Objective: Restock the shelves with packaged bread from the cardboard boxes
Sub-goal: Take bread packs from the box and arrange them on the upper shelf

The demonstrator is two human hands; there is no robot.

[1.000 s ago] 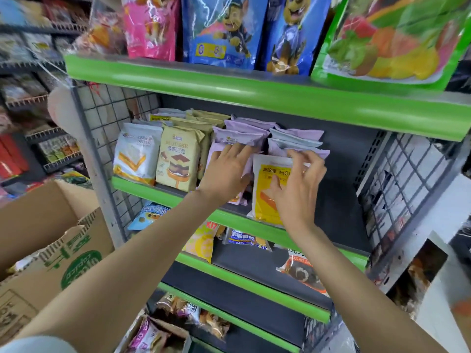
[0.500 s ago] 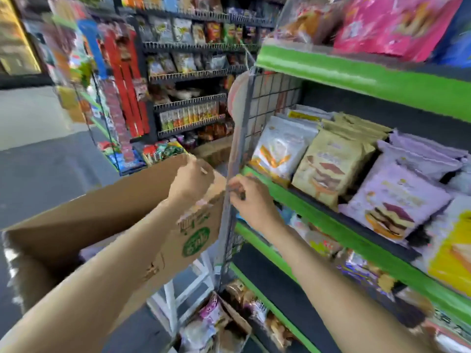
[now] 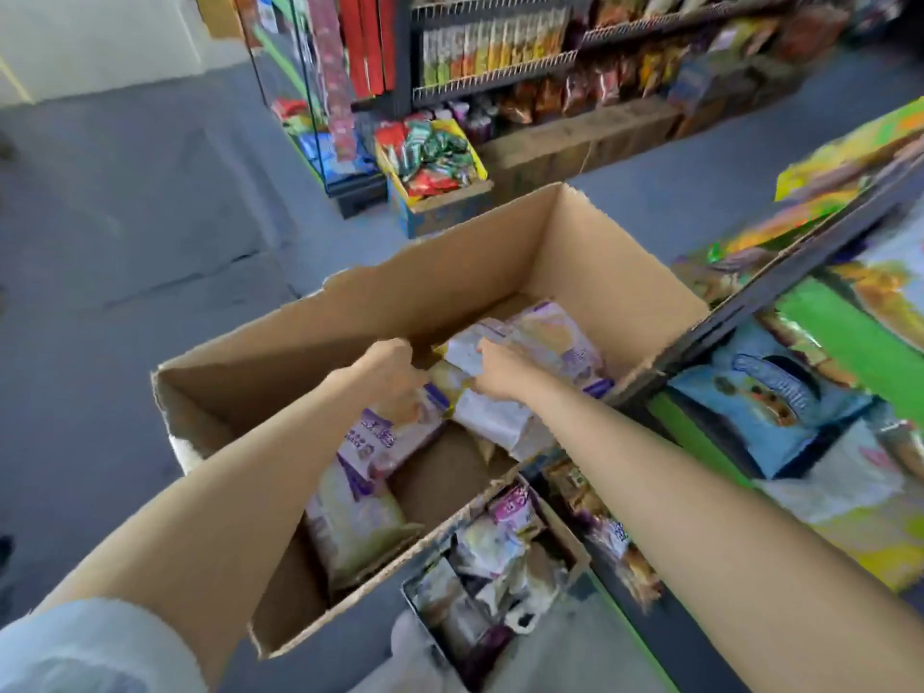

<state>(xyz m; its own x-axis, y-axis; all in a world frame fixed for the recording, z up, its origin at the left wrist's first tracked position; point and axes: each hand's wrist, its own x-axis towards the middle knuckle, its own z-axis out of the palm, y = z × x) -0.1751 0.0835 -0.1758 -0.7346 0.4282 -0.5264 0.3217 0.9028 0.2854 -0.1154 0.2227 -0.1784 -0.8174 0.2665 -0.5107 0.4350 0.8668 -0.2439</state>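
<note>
A: While the shelf (image 3: 845,337) was faced a second ago, both hands now reach into the cardboard box (image 3: 310,337).

B: Left hand (image 3: 395,365) and right hand (image 3: 500,375) lie on the bread packets (image 3: 550,337); finger state cannot be told. Next load begins.

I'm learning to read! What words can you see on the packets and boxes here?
Nothing here reads clearly.
Purple bread packet in the cardboard box: large printed characters, too blurred to read.
Blue bag on the shelf: curved lettering, blurred.
Small packet in the lower box: print too small.

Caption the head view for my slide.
Both hands, left and right, reach into the open cardboard box among purple-and-white bread packs, beside the green shelf.
</note>
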